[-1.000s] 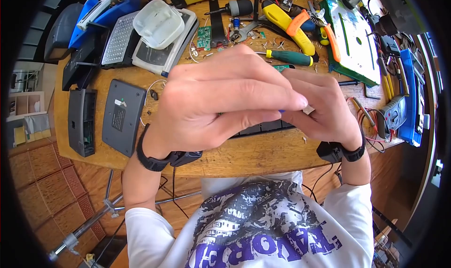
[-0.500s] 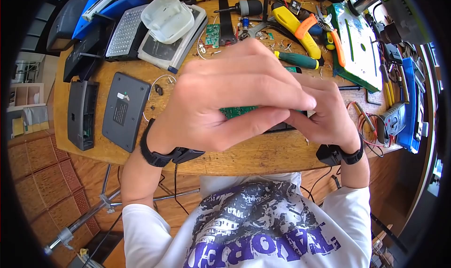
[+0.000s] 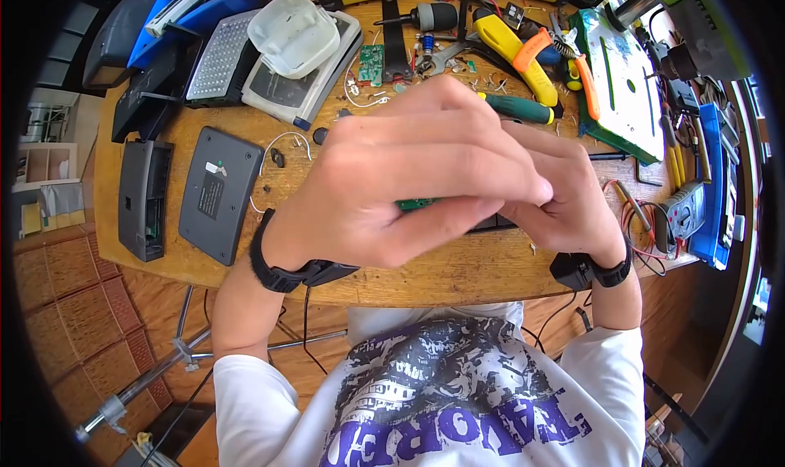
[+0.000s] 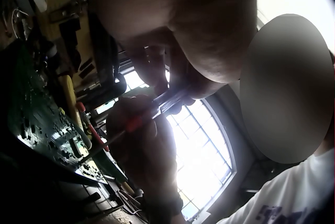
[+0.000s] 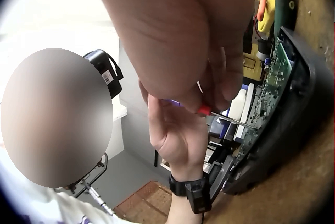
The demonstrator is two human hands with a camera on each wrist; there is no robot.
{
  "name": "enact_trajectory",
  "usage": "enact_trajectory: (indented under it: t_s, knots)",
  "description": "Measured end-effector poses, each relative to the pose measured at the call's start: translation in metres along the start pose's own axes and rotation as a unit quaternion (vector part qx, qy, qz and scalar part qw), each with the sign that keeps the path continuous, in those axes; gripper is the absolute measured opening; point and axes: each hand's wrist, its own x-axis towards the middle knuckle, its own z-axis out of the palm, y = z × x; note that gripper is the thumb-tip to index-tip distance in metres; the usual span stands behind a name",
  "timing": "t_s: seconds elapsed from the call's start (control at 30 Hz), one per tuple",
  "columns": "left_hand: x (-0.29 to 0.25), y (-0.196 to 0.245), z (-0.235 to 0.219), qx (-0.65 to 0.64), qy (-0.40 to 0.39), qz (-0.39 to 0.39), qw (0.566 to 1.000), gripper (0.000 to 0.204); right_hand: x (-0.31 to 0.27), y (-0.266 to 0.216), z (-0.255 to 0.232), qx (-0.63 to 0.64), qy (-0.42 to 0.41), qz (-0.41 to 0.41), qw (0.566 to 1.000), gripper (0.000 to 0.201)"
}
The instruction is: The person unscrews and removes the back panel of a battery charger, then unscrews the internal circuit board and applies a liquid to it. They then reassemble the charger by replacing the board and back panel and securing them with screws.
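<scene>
Both hands meet on one slim screwdriver [image 5: 230, 119] with a red collar, a thin metal shaft and a partly hidden purple handle. My left hand [image 3: 417, 181] pinches the upper end of the handle between thumb and fingers. Lower down, near the red collar, the fingers of my right hand [image 3: 564, 185] grip it. Its shaft reaches down to a green circuit board [image 5: 269, 95] seated in a black plastic casing [image 5: 298, 108], and the tip overlaps the board's surface in the right wrist view. From the head view the hands cover most of the board and screwdriver.
A grey device cover [image 3: 219, 195] and a black casing part [image 3: 145, 201] lie at left. Behind are a clear plastic tub [image 3: 293, 33], a green-handled screwdriver [image 3: 519, 107], a yellow tool [image 3: 515, 58] and orange-handled pliers [image 3: 533, 50]. A multimeter [image 3: 683, 213] stands at right.
The head view has shifted slightly. My left hand has moved a little to the right and rolled slightly at the handle, uncovering a small dark round piece. The right hand stays nearly in place.
</scene>
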Motion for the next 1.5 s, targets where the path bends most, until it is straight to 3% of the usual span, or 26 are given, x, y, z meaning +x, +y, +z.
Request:
enact_trajectory:
  t_s: [0.27, 0.37, 0.4, 0.47, 0.53, 0.8, 0.87, 1.2, 1.3, 1.37, 1.5]
  knots:
    - [0.000, 0.009, 0.002, -0.003, 0.014, -0.047, 0.999, 0.023, 0.002, -0.005, -0.004, 0.000, -0.028, 0.012, 1.000, 0.024]
    - [0.001, 0.013, 0.010, -0.045, 0.074, -0.093, 0.992, 0.024, 0.000, 0.001, 0.000, 0.024, -0.014, 0.027, 0.999, 0.023]
    - [0.000, 0.009, 0.009, -0.045, 0.074, -0.093, 0.992, 0.024, 0.002, 0.001, 0.000, 0.015, 0.001, 0.002, 1.000, 0.023]
    - [-0.002, 0.000, 0.002, 0.015, 0.027, -0.020, 0.999, 0.026, 0.004, -0.001, -0.002, 0.005, 0.017, -0.022, 1.000, 0.024]
    - [-0.003, 0.002, -0.001, 0.010, 0.029, -0.039, 0.999, 0.026, 0.002, -0.003, -0.004, 0.033, 0.001, 0.031, 0.999, 0.025]
    - [0.001, 0.007, 0.001, -0.032, 0.054, -0.072, 0.995, 0.031, 0.000, 0.000, -0.005, 0.005, -0.028, 0.021, 0.999, 0.027]
    - [-0.002, 0.000, -0.001, -0.022, 0.012, -0.034, 0.999, 0.035, 0.000, -0.001, -0.004, 0.013, -0.025, 0.021, 0.999, 0.027]
    - [-0.001, 0.005, 0.002, -0.019, 0.036, -0.039, 0.998, 0.036, 0.000, -0.003, -0.001, 0.004, -0.026, 0.016, 1.000, 0.024]
    - [-0.002, 0.003, 0.002, -0.047, 0.065, -0.087, 0.993, 0.038, 0.000, -0.004, -0.002, 0.013, -0.010, 0.034, 0.999, 0.025]
    - [-0.003, -0.004, -0.005, -0.033, 0.009, -0.026, 0.999, 0.034, 0.001, -0.007, -0.005, 0.019, -0.003, 0.041, 0.999, 0.026]
    - [-0.002, -0.002, -0.007, -0.026, 0.022, -0.026, 0.999, 0.028, 0.003, -0.005, -0.007, 0.010, -0.017, 0.031, 0.999, 0.028]
